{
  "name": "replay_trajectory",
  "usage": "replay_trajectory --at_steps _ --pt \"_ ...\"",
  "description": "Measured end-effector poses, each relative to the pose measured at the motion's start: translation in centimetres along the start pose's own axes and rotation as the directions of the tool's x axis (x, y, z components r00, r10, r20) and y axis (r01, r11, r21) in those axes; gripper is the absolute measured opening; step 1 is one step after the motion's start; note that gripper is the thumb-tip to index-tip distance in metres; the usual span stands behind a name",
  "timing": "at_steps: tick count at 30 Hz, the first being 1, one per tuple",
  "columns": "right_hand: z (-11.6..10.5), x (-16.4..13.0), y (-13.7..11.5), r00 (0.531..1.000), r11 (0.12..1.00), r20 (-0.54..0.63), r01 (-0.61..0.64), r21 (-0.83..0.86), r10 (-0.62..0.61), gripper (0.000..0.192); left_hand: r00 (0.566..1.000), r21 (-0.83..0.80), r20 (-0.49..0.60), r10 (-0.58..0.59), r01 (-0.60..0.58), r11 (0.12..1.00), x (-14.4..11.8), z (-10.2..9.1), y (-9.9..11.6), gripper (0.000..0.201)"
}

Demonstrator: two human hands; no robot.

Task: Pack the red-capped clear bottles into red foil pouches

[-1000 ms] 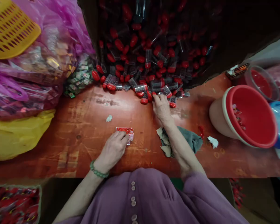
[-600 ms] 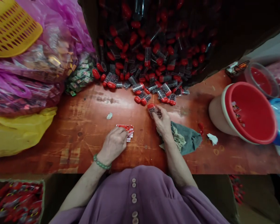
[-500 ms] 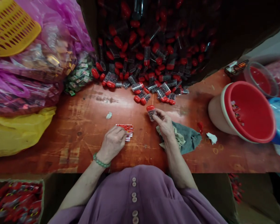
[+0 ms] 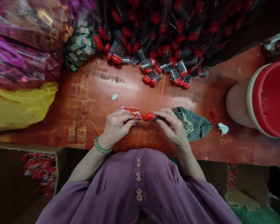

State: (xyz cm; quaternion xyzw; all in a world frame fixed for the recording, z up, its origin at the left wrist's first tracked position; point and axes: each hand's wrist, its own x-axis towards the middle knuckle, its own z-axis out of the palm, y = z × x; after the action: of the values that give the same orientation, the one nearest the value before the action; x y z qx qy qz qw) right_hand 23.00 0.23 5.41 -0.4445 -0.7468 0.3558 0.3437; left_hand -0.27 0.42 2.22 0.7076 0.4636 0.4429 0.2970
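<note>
My right hand (image 4: 172,125) holds a small clear vial with a red cap (image 4: 148,117), the cap pointing left. My left hand (image 4: 118,126), with a green bead bracelet at the wrist, pinches a small stack of red printed packets (image 4: 131,111) just above the table. The vial's cap touches the packets between the two hands. A heap of the same red-capped vials (image 4: 158,46) lies at the far edge of the reddish wooden table (image 4: 84,102).
A grey-green rag (image 4: 196,124) lies right of my right hand. A red-lined bucket (image 4: 268,99) lies tipped at the right. Pink and yellow plastic bags (image 4: 21,77) fill the left side. A box of red packets (image 4: 39,168) sits below the table's left.
My right hand took a red-capped vial from the heap and brought it back to the left hand. The left hand lifted the packets off the table. The view tilted down.
</note>
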Motion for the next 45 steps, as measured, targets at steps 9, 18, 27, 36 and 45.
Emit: replay_trajectory --at_steps 9,18,27,36,45 --pt "-0.5 -0.5 -0.6 0.972 0.958 0.233 0.073 -0.278 -0.006 0.043 0.987 0.134 0.088 0.137 -0.148 0.98 -0.3 -0.5 0.1 0.006" --pt "-0.9 -0.3 -1.5 0.997 0.98 0.056 0.059 -0.191 -0.049 0.046 0.996 0.012 0.069 0.064 -0.065 0.998 -0.6 -0.5 0.0 0.001" --pt "-0.6 -0.5 -1.9 0.954 0.923 0.299 0.093 -0.374 0.025 0.044 0.975 -0.077 0.183 -0.128 0.144 0.986 -1.1 -0.2 0.0 0.004" --pt "-0.4 0.6 -2.0 0.863 0.904 0.485 0.083 -0.419 0.145 0.035 0.95 0.153 0.306 -0.065 0.018 0.988 -1.9 0.5 -0.6 0.008" --pt "0.2 1.5 -1.6 0.836 0.97 0.539 0.036 -0.239 0.102 0.027 0.846 -0.173 0.498 -0.189 0.311 0.935 -1.6 0.0 -1.0 0.015"
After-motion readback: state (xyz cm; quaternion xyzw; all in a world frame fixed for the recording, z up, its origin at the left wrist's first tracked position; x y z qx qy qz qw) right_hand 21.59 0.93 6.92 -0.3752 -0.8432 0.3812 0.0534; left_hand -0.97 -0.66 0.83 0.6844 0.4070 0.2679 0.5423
